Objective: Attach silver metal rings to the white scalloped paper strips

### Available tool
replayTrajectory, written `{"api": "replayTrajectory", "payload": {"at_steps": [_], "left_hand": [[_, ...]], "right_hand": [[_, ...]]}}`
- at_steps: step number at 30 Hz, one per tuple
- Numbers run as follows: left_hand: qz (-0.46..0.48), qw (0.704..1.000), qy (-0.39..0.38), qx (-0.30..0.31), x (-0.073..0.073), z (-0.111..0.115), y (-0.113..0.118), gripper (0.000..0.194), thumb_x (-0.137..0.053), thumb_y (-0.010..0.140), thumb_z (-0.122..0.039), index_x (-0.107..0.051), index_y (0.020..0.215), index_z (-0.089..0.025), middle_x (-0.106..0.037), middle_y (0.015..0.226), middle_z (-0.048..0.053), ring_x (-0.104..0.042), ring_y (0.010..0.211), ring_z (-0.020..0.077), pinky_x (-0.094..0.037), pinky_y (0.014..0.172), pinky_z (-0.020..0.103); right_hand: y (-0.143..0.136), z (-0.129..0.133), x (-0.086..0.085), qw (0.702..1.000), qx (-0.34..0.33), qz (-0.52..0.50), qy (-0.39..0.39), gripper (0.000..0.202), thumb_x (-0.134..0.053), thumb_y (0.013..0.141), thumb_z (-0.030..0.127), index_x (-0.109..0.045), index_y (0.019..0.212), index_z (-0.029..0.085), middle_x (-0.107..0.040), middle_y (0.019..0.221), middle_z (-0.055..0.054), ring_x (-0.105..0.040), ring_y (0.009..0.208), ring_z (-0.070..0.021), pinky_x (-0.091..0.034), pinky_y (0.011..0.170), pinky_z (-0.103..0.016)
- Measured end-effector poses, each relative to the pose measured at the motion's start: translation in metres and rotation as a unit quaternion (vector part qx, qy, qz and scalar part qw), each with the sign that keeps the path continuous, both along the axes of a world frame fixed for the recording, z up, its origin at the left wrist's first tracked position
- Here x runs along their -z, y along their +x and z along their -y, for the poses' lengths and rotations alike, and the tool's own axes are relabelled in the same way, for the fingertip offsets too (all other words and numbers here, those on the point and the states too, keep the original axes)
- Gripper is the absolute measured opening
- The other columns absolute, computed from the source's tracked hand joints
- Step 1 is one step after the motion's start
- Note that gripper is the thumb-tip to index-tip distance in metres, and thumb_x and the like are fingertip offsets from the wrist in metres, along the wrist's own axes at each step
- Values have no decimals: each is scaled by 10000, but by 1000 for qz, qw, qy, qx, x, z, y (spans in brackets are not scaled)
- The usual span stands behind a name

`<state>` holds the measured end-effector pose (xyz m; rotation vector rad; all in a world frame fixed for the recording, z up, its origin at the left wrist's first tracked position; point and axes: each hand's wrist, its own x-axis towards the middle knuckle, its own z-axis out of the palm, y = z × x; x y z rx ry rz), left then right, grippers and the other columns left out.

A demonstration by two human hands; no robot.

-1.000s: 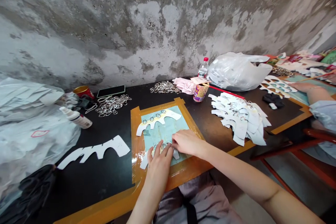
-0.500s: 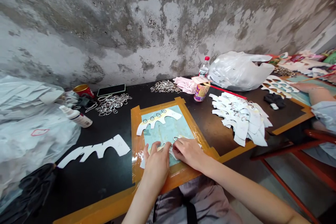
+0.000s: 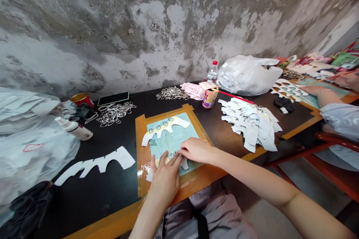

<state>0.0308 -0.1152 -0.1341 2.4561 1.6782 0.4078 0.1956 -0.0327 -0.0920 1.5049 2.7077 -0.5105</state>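
The left hand (image 3: 165,179) spreads open on the near white, scalloped flat piece (image 3: 184,164); the right hand (image 3: 198,151) bunches beside it, its grip hidden from me.

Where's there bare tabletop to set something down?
Black tabletop: a wide patch between the lone white cutout and front tape; a narrower one between green mat and cutout stack. Crowded: wall side, with ring piles, phone, paper cup; also mat's near half, under left hand and right hand.

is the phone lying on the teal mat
No, the phone lies on the black tabletop by the wall, beyond a pile of metal rings.
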Motion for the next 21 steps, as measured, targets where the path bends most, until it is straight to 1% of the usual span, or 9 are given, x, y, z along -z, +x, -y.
{"api": "replayTrajectory", "payload": {"at_steps": [4,7,9,11,12,14,16,18,21], "left_hand": [[-6,1000,-12,15,3,1,-4,626,-426,767,-27,-540,1307,-324,-613,1322,35,-430,1300,410,-98,1039,770],[-9,999,-26,17,0,2,-5,625,-412,769,-35,-534,1304,-332,-599,1339,19,-416,1312,414,-82,1041,776],[-6,999,-33,15,-3,2,-4,633,-406,761,-31,-521,1306,-332,-615,1319,20,-421,1314,398,-85,1051,764],[-5,999,-38,11,-5,1,-4,654,-406,740,-24,-485,1331,-292,-665,1238,53,-429,1312,374,-86,1068,740],[-6,999,-38,9,-6,1,-5,652,-406,729,-22,-475,1333,-257,-686,1188,75,-434,1309,360,-84,1078,724],[-8,999,-35,6,-5,0,-5,607,-404,715,-23,-485,1293,-189,-695,1130,114,-443,1300,337,-79,1096,690],[-8,1000,-27,3,-4,-1,-6,528,-397,712,-23,-510,1213,-146,-677,1131,143,-451,1288,322,-76,1106,665],[0,1000,-22,-1,-4,-3,-7,471,-385,704,-15,-510,1141,-141,-669,1112,143,-464,1269,305,-67,1111,647],[26,999,-26,-1,-6,-6,-10,402,-384,709,-17,-489,1059,-183,-672,1063,101,-520,1188,278,-62,1103,644]], "right_hand": [[-13,-4,-1,998,-30,33,-32,322,-533,917,373,-736,775,168,-722,811,-107,-668,776,-231,-394,584,-262],[-19,-10,-6,995,-57,59,-49,264,-584,877,321,-738,767,137,-718,801,-132,-661,725,-240,-381,543,-267],[-22,-16,-10,993,-82,70,-56,196,-613,848,262,-737,777,127,-714,787,-130,-650,696,-233,-372,531,-267],[-22,-22,-16,990,-112,68,-58,131,-627,833,218,-736,817,146,-714,790,-98,-640,711,-213,-378,552,-261],[-21,-27,-18,987,-139,56,-54,116,-623,835,191,-735,853,162,-715,809,-78,-635,737,-200,-387,577,-257],[-18,-36,-21,975,-219,22,-39,168,-591,843,116,-728,908,189,-713,857,-42,-622,785,-171,-400,631,-246],[-13,-44,-21,950,-312,-9,-26,242,-551,850,50,-729,919,200,-702,884,-24,-609,802,-150,-406,656,-238],[-8,-49,-18,925,-379,-13,-11,275,-532,858,24,-734,902,205,-688,878,-18,-602,808,-144,-407,649,-237],[-2,-51,-7,904,-425,11,40,260,-545,866,26,-728,883,211,-670,851,-15,-595,829,-153,-406,631,-246]]}}
